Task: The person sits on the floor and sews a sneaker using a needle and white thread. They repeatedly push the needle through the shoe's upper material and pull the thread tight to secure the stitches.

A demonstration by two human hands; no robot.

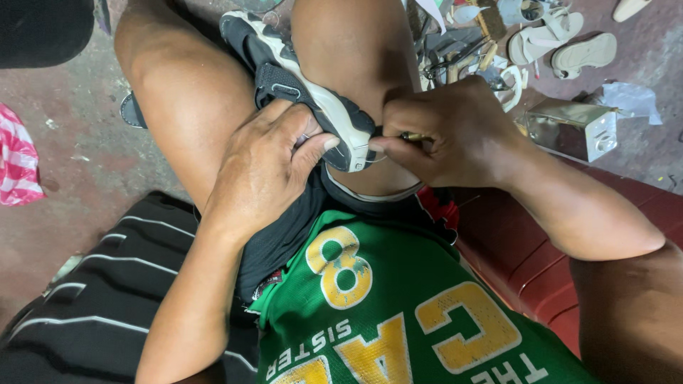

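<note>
Green jersey (398,313) below; left hand (267,167) gripping shoe (313,99), right hand (445,135) pinching brass tool (413,136).

We see a black sneaker (299,82) of matt fabric with smooth, slightly glossy grey-white synthetic trim and a rubbery sole edge. Our right hand (441,131) pinches a small brass-coloured metal tool (413,136), shiny at its tip. Our jersey (384,306) is green mesh-like cloth with cracked, matt yellow print. The floor (92,156) looks like rough, dull reddish concrete. A box (569,128) nearby has a mirror-like metallic finish; the sandals (562,43) look smooth, pale and matt.
</note>
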